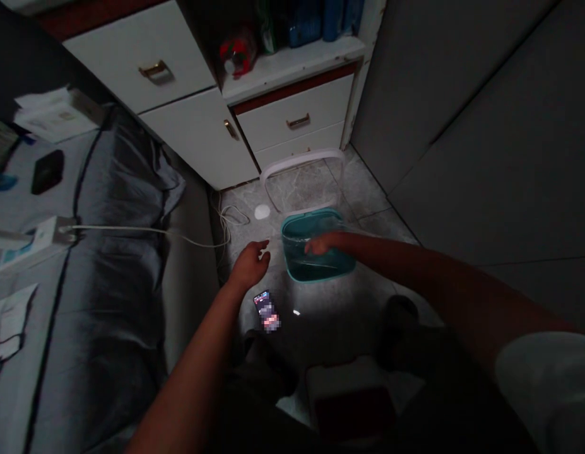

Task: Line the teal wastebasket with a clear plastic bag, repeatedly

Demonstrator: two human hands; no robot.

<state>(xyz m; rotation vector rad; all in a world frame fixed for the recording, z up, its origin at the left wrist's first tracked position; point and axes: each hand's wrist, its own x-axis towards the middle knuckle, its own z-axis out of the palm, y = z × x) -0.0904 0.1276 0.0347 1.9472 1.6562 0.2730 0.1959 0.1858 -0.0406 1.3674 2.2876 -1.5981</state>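
A pair of bare hands works low over a teal bin [315, 271] standing upright on a tiled floor [292, 183], with clear plastic film [296, 239] drawn in faint streaks from side to side across its mouth and out past the right wrist. The right hand [319, 244] is the nearer of the two, directly over the opening and amid the film, its fingers curled and blurred; whether they pinch the sheet or only press against it cannot be told. The left hand [252, 265] hangs just outside the bin's left rim, fingers loosely bent and pointing across at it, the bin lying directly to its right; the film is too sheer there to tell if the fingertips grip an edge. A lit phone [267, 309] lies on the floor below the left hand, on the wearer's side.
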